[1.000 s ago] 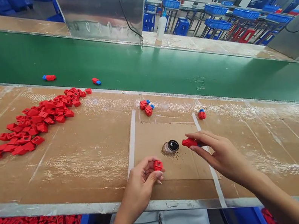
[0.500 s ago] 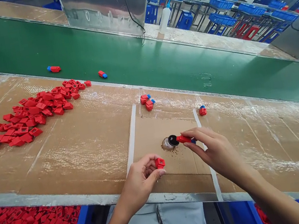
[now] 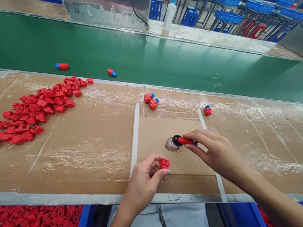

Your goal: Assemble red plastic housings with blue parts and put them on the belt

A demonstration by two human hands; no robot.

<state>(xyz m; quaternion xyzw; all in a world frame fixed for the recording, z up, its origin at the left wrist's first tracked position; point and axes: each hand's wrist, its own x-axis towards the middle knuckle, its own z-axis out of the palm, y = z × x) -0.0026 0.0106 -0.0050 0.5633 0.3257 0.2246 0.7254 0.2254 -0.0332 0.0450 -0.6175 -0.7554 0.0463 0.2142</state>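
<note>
Hands apart, the right hand (image 3: 219, 154) pinches a red plastic stick (image 3: 186, 141), best kept steady with its black end on a round tin (image 3: 170, 145), while the left hand (image 3: 144, 186) holds a red block (image 3: 164, 163) over the cardboard sheet (image 3: 155, 136).

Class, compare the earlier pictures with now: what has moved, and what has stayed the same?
The right hand has carried its red plastic part left until its end meets the black disc. The left hand keeps its red square part; the red pile stays put.
</note>
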